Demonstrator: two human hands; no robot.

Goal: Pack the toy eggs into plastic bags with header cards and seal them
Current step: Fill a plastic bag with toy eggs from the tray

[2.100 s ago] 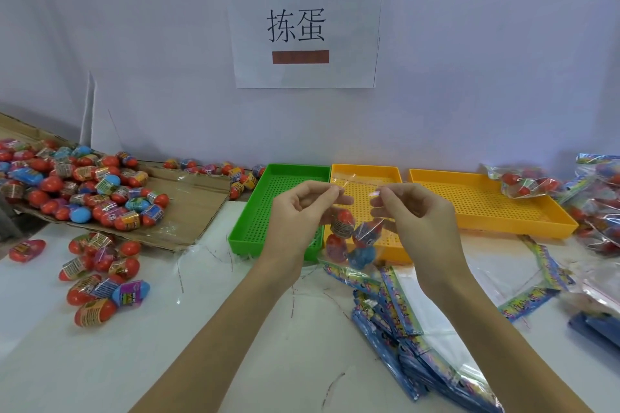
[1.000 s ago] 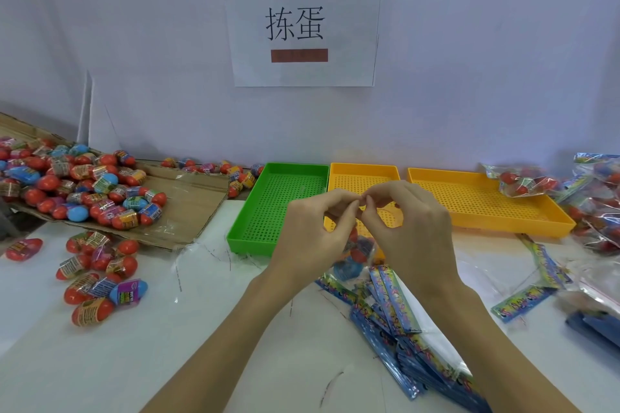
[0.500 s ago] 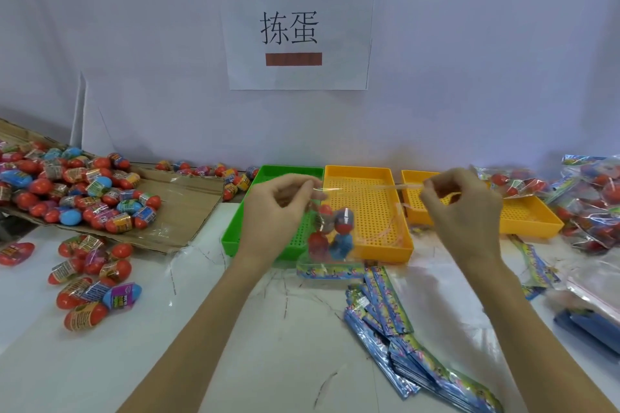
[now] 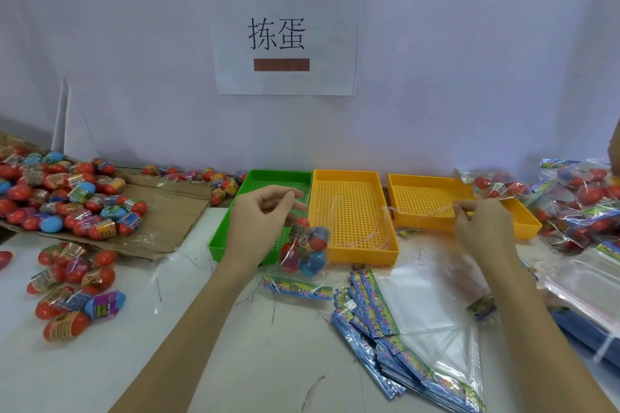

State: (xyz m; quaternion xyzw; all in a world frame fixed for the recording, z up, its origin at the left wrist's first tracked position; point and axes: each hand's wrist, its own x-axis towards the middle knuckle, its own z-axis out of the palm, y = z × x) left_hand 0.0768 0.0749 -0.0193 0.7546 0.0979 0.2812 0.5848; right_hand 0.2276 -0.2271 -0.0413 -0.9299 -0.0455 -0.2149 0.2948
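The left hand (image 4: 265,211) pinches a clear plastic bag of toy eggs (image 4: 303,253) above the table (image 4: 235,345), the right hand (image 4: 479,221) grips its peeled sealing strip (image 4: 385,225); finished bags (image 4: 583,201) pile right, many loose eggs (image 4: 67,198) remain.

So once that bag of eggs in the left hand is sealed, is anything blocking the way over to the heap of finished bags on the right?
Nothing solid that I can see. The left hand holds the bag of eggs above the green tray. Between it and the finished bags lie only two low orange trays, the right hand and the clear strip it pulls away.
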